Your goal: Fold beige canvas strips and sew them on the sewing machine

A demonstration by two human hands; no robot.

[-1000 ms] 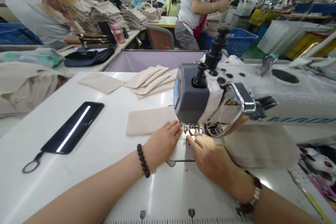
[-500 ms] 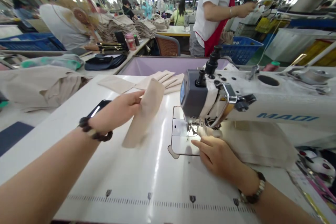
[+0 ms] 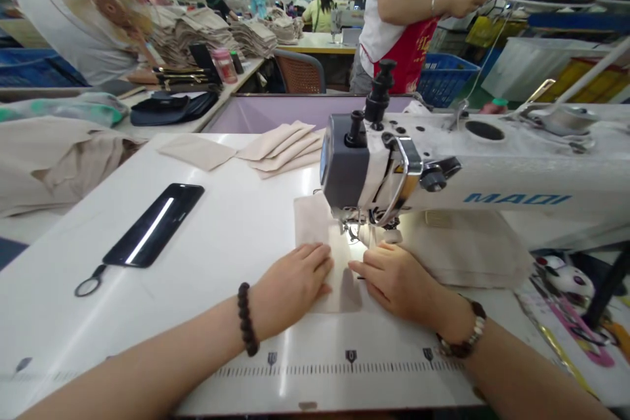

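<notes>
A beige fabric piece lies on the white sewing table, its far end under the presser foot of a white MAQI sewing machine. My left hand presses flat on its near left part. My right hand rests beside it, fingertips on its right edge. The needle area is partly hidden by the machine head.
A stack of beige pieces and a single piece lie beyond the machine. A black phone with a ring lies left. Folded cloth sits right of the foot. A co-worker in a red apron stands beyond.
The fabric piece my left hand was holding up is now flat on the table under the presser foot. Both hands rest on it, and my view has shifted slightly.
</notes>
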